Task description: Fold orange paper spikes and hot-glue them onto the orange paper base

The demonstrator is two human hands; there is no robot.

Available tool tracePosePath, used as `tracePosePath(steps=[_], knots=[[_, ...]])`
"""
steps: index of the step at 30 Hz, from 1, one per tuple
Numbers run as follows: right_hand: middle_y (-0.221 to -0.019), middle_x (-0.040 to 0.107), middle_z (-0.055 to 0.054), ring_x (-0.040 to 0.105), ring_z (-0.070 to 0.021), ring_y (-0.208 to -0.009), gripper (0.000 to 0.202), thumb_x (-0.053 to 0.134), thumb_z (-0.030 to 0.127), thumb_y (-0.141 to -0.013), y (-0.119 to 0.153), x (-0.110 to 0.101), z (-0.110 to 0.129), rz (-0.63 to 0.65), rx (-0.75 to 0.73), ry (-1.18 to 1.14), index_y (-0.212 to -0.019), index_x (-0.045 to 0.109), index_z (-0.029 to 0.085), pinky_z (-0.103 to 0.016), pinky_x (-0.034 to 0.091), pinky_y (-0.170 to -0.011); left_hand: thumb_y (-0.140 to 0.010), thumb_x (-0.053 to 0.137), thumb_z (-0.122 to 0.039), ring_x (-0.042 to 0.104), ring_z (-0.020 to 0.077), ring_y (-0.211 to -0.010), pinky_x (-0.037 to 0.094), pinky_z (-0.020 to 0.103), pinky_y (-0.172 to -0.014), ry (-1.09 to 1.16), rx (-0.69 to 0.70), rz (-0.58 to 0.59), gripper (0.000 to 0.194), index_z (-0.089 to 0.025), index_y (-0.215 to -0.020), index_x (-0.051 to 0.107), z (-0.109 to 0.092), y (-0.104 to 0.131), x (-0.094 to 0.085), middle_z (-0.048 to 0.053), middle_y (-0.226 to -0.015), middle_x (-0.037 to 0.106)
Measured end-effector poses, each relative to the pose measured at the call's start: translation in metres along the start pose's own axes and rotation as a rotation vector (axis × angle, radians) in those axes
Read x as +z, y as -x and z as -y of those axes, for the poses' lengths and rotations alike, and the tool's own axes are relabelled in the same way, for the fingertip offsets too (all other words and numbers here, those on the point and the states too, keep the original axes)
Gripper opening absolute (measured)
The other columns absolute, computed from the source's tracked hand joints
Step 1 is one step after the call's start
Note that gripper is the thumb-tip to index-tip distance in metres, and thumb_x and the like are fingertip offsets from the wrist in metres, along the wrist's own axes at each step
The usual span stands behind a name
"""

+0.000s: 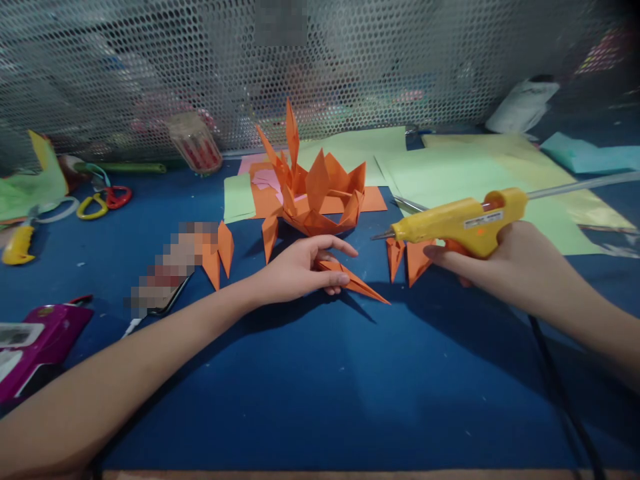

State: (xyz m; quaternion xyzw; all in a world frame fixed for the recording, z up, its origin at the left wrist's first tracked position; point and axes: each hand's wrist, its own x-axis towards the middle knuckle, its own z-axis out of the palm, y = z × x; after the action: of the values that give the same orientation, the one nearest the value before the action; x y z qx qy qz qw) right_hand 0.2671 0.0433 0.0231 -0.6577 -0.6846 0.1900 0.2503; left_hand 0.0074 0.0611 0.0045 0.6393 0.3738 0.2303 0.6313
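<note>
My left hand (310,270) pinches a folded orange paper piece (363,287), its pointed end facing right and toward me. A yellow glue gun (445,220) is in my right hand (505,260), its nozzle pointing left, above and right of the held piece. Just beyond my left hand stands an orange paper bowl shape with pointed petals (320,193). Loose folded orange pieces lie under the glue gun (395,257) and left of the bowl shape (227,250).
Green paper sheets (450,167) lie at the back, before a perforated metal panel (225,67). A jar (195,143), scissors (105,200), a yellow cutter (20,243) and a purple package (55,340) are left. A black cable (560,393) runs at the right.
</note>
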Motion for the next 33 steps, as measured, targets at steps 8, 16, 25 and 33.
tracePosePath(steps=[8,16,25,33], knots=[[-0.039,0.051,0.002,0.046,-0.0132,-0.034,0.039,0.058,0.058,-0.065,-0.0005,0.0011,-0.0036,0.019,0.051,0.043,-0.052,0.049,0.023,-0.028,0.033,-0.037,-0.080,0.066,-0.015,0.062,0.0087,-0.060,0.052,0.022,-0.062,-0.006,0.033,0.000,0.033,-0.014,-0.110,0.050,0.0016,0.0002,-0.0005,-0.001,-0.071,0.065],[-0.040,0.052,0.003,0.048,-0.0140,-0.034,0.034,0.062,0.055,-0.065,0.0002,-0.0013,-0.0022,0.021,0.084,0.013,-0.067,0.058,0.021,-0.028,0.036,-0.038,-0.085,0.060,-0.016,0.065,0.0105,-0.080,0.051,0.026,-0.079,-0.001,-0.029,0.043,0.035,-0.012,-0.119,0.058,-0.0004,-0.0009,-0.0043,0.007,-0.091,0.071],[-0.041,0.054,0.003,0.049,-0.0133,-0.035,0.033,0.061,0.054,-0.067,0.0000,-0.0018,-0.0023,0.021,0.087,0.005,-0.066,0.057,0.021,-0.027,0.035,-0.038,-0.082,0.065,-0.023,0.066,0.0153,-0.097,0.049,0.028,-0.088,-0.136,0.042,0.007,0.023,-0.013,-0.103,0.066,0.0019,-0.0022,-0.0094,0.008,-0.106,0.070],[-0.041,0.053,0.004,0.048,-0.0133,-0.034,0.031,0.062,0.051,-0.067,-0.0001,-0.0006,-0.0027,0.008,0.072,-0.004,-0.071,0.059,0.021,-0.027,0.036,-0.038,-0.076,0.063,-0.005,0.067,0.0147,-0.085,0.053,0.026,-0.077,-0.095,0.324,0.026,0.014,-0.014,-0.086,0.068,0.0072,0.0027,-0.0038,0.006,-0.083,0.072]])
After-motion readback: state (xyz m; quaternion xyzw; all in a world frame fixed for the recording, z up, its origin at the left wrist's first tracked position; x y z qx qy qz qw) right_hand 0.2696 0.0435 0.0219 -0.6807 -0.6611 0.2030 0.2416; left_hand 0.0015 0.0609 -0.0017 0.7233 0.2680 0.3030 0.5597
